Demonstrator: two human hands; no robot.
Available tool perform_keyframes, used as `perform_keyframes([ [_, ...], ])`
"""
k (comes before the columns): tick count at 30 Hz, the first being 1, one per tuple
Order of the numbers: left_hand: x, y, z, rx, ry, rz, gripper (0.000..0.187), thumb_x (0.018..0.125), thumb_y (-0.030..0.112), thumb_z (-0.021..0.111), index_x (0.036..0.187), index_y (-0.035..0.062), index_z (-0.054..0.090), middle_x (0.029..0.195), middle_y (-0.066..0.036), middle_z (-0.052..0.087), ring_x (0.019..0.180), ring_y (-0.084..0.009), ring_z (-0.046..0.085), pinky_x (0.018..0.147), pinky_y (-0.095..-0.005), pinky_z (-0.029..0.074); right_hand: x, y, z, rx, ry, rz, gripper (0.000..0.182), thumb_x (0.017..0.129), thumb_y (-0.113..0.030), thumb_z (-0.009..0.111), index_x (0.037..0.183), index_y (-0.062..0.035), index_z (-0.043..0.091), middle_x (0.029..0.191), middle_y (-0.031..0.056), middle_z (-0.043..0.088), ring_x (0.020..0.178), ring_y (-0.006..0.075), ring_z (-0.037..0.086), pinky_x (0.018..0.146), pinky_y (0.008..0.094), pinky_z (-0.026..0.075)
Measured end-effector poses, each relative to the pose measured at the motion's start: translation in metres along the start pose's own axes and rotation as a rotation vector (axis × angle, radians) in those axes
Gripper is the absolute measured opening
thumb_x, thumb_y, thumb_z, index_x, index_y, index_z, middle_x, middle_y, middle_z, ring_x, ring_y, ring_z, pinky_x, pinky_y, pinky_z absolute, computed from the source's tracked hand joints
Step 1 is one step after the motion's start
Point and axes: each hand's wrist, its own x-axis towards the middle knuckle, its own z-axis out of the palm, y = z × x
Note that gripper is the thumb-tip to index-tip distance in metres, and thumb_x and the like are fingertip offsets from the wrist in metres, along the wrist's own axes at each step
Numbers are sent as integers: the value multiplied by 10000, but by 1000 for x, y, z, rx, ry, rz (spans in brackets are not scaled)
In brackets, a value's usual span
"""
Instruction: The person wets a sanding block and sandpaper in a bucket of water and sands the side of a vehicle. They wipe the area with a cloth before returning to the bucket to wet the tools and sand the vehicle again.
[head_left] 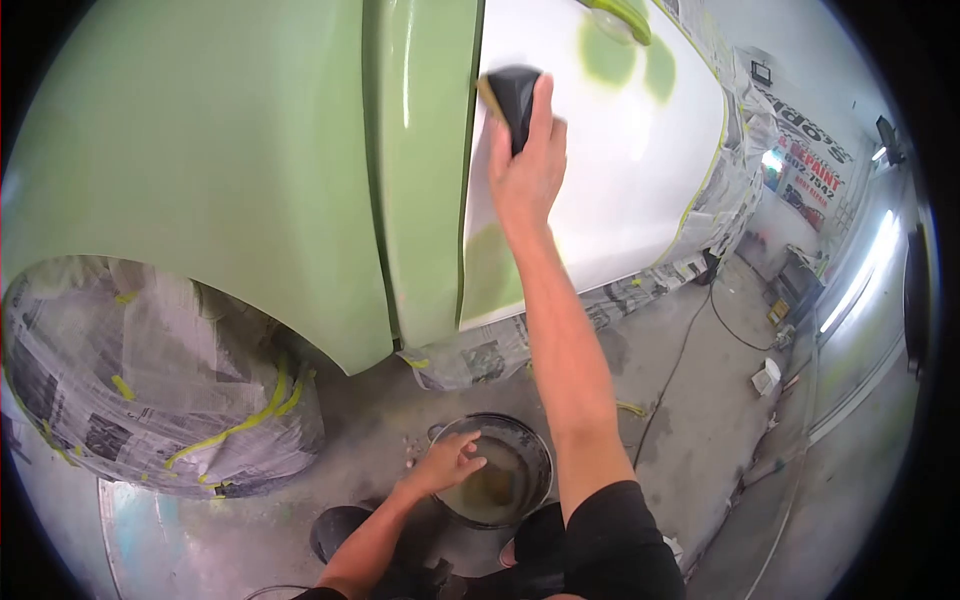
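My right hand point(530, 175) is closed around a black sanding block point(513, 100) with a tan edge. The block is tilted at the left edge of a white-coated door panel point(620, 160) that has green patches on it. Left of it are green body panels point(220, 150). Low in the view, my left hand point(448, 465) hangs over the left rim of a black basin point(541, 455) of murky water. Its fingers are apart and hold nothing. A green door handle point(625, 17) is at the top.
Newspaper and yellow-green tape cover the wheel point(150, 390) at the left and the car's lower edge point(480, 362). A black cable point(675, 370) runs over the concrete floor. Boxes and tools lie at the right, below a wall banner point(810, 160). My knees flank the basin.
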Motion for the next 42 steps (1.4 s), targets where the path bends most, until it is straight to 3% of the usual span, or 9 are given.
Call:
perform_keyframes([
  [3, 6, 9, -3, 47, 71, 67, 632, 909, 351, 747, 1415, 25, 553, 1125, -154, 672, 820, -221, 682, 785, -364, 552, -54, 6, -6, 12, -39, -78, 788, 885, -118, 691, 1588, -103, 335, 1066, 234, 605, 926, 400, 588, 779, 479, 471],
  [8, 2, 17, 2, -43, -1, 32, 623, 910, 331, 753, 1411, 19, 552, 1142, -155, 665, 833, -212, 677, 801, -352, 550, 5, 9, 0, -21, 18, 12, 796, 883, -132, 701, 1587, -121, 330, 995, 224, 579, 864, 408, 560, 757, 507, 450],
  [13, 6, 12, -2, 50, 9, 45, 621, 911, 326, 756, 1405, 9, 552, 1150, -150, 659, 844, -197, 672, 800, -347, 552, -62, 13, -7, 45, -72, -44, 810, 891, -109, 667, 1610, -143, 293, 1025, 237, 573, 884, 400, 557, 787, 480, 459],
  [18, 3, 23, 0, -2, 19, 61, 629, 914, 328, 751, 1411, 1, 547, 1157, -152, 662, 847, -191, 670, 804, -351, 552, 6, 7, -4, -27, -25, 24, 803, 872, -134, 704, 1587, -141, 337, 992, 186, 548, 883, 371, 542, 797, 494, 434],
  [22, 8, 7, -3, -7, 19, -10, 634, 911, 314, 757, 1420, 3, 542, 1147, -146, 662, 842, -184, 667, 797, -336, 553, -58, 13, -5, 15, -26, -65, 816, 854, -49, 683, 1589, -148, 344, 1032, 225, 597, 882, 410, 576, 778, 467, 491],
  [23, 9, 11, -3, -22, 37, -1, 633, 909, 311, 758, 1420, 5, 543, 1144, -145, 662, 842, -183, 666, 795, -335, 553, -84, 26, -2, 39, -104, -30, 799, 843, -136, 715, 1572, -156, 390, 1094, 259, 585, 951, 394, 569, 823, 485, 455],
  [30, 3, -8, 5, 24, -32, 28, 622, 909, 303, 760, 1422, 23, 548, 1137, -145, 658, 857, -185, 665, 789, -339, 552, 11, 10, -1, -6, -64, 1, 873, 838, -136, 721, 1603, -202, 306, 1072, 192, 569, 923, 374, 554, 796, 513, 434],
  [36, 9, 23, -1, -50, -9, -21, 619, 905, 316, 757, 1412, 25, 554, 1144, -150, 660, 871, -215, 676, 819, -349, 547, -67, 42, -20, -122, -172, -236, 892, 771, -107, 773, 1567, -252, 397, 1123, 160, 581, 982, 347, 568, 835, 491, 442],
  [42, -3, -10, 1, 102, -70, -33, 619, 917, 355, 729, 1416, 33, 555, 1169, -152, 659, 928, -235, 689, 863, -374, 544, -7, 17, -9, -19, -111, -34, 861, 809, -105, 733, 1578, -238, 368, 1049, 159, 561, 929, 354, 558, 816, 480, 438],
])
